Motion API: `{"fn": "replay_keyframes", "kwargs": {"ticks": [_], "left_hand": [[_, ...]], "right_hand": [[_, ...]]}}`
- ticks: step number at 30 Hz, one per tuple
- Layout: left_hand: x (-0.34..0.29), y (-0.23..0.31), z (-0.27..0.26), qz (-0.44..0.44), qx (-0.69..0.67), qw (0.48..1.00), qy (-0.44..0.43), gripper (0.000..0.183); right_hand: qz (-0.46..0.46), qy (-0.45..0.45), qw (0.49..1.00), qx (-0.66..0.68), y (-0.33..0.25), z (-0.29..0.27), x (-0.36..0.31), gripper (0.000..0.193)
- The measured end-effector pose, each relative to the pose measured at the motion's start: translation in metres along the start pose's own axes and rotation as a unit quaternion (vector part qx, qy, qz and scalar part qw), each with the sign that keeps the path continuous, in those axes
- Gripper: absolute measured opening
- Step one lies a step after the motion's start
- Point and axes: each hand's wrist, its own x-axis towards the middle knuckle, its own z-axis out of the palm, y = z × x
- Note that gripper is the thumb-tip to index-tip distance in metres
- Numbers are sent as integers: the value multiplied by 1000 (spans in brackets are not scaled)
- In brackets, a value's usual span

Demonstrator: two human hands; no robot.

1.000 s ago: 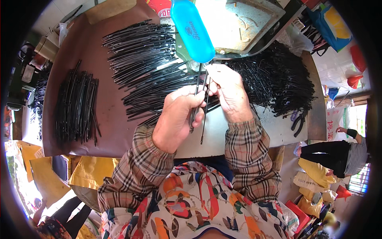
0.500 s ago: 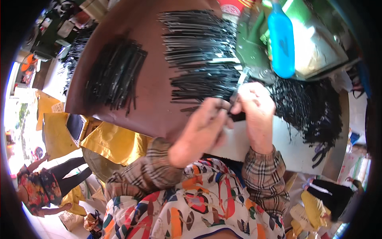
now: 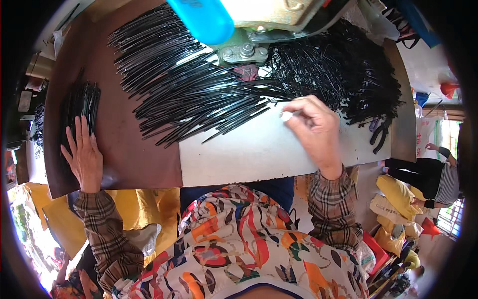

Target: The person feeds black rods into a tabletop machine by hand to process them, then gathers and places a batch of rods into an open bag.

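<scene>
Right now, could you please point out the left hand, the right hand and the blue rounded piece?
Left hand (image 3: pixel 86 159), head view, its back.
Right hand (image 3: pixel 319 134), head view, its middle.
Blue rounded piece (image 3: pixel 205 21), head view, middle of its face.

Bright overall, daylight-looking from both sides. Left opening (image 3: pixel 21 224) clipped white with blue-purple fringing; right window (image 3: pixel 454 129) also near clipping. Metal plate (image 3: pixel 274 12) up top washed out. Pale tabletop (image 3: pixel 239 157) reads bright, brown sheet (image 3: pixel 134 129) darker. Black rods (image 3: pixel 184 99) show thin glints; tangled pile (image 3: pixel 368 74) sinks to near-black. Right hand (image 3: pixel 319 134) slightly soft. Fisheye bows the sheet's left edge; corners vignetted black.
</scene>
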Motion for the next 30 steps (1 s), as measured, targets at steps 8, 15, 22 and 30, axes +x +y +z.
{"fn": "replay_keyframes", "kwargs": {"ticks": [8,15,22,30], "left_hand": [[-11,50,-48,-16,-316,944,97,55],[-27,150,-135,54,-625,772,103,24],[-19,228,-176,-122,-933,290,-174,14],[-16,220,-177,-117,-926,320,-159,19]], "right_hand": [[-194,-93,967,-139,-2,18,14,12],[-162,-76,971,-155,-9,2,2,10],[-83,-7,996,-10,-22,32,-27,10],[85,240,959,-121,30,-21,-37,15]]}}
